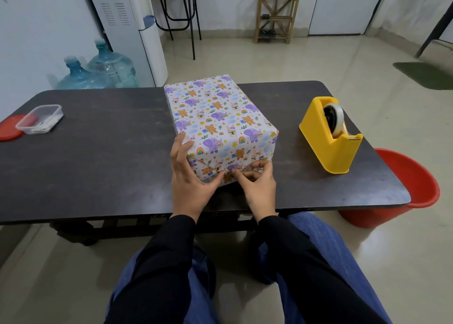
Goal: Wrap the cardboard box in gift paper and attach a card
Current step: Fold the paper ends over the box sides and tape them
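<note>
— Where is the cardboard box being kept?

— It is being kept flat on the dark desk, about midway between left and right, with one short end turned toward the near edge. Every face in view is being covered by gift paper printed with elephants, bears and rainbows.

— How is the left hand being held?

— It is being laid around the near left corner of the box. Its grip is being kept spread: the fingers are being stretched up along the left side, while the thumb is being pressed against the folded paper on the near end.

— And the right hand?

— It is being held against the lower part of the near end, just beside the left thumb. Its grip is being closed, with the fingertips curled in and a fold of the gift paper being pinched there. Both forearms, in black sleeves, are being reached over the near edge of the desk.

— What else is being shown?

— A yellow tape dispenser is being kept to the right, well apart from the box, and a clear tub with a red lid at the far left.
</note>
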